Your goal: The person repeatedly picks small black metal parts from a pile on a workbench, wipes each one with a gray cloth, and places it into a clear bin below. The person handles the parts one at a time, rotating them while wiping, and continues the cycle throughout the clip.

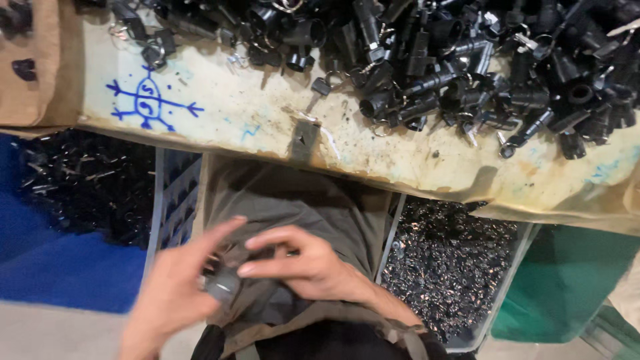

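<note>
**Holding a small grey part low in the frame**

Looking down, we see the worn cream work table (233, 107) running across the upper half of the frame, its front edge slanting down to the right. A blue pen doodle (150, 103) marks its upper left. Heaped along the top, thickest at the upper right, lies a pile of black plastic fittings (467, 60), mixed with small metal rings.

Below the table edge, a blue bin (73, 267) at the left holds dark pieces, and a clear bin (453, 267) at lower right is full of small shiny metal parts. A green container (567, 287) sits at the far lower right. Between the bins, our olive-grey clothing (293, 200) fills the centre.

At lower centre our two hands meet over the lap. Our left hand (170, 293) is blurred, its fingers stretched up and across. Our right hand (307, 263) curls beside it, fingertips bent toward the left. Between them sits a small grey part (223, 283), touching both hands; it seems pinched by the left hand's fingers, though blur hides the exact grip.
</note>
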The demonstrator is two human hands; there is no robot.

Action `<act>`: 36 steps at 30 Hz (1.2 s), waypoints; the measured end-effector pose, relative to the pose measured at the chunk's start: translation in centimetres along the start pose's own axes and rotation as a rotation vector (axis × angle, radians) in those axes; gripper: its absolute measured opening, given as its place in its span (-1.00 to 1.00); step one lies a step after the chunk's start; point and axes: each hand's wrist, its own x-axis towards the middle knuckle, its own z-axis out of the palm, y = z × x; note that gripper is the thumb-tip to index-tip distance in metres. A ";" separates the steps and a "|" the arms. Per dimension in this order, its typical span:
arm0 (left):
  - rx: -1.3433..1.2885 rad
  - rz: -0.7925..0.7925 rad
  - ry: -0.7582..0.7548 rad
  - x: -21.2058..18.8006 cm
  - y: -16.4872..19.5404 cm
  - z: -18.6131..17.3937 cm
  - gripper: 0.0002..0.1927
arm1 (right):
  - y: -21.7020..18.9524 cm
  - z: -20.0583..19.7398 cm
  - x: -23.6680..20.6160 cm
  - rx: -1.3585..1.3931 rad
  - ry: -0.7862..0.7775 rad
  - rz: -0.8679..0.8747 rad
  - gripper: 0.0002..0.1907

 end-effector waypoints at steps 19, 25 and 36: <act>0.617 0.526 0.611 21.4 3.0 -11.0 -0.49 | 1.3 -1.4 -6.0 1.346 0.680 0.210 -0.54; -0.556 0.585 0.569 18.1 5.2 -8.0 -0.28 | 2.2 -1.7 -6.5 1.634 0.782 0.125 -0.69; -1.216 0.094 -0.299 7.6 5.0 6.9 -0.18 | 2.0 -3.4 -5.8 1.458 0.759 0.213 -0.75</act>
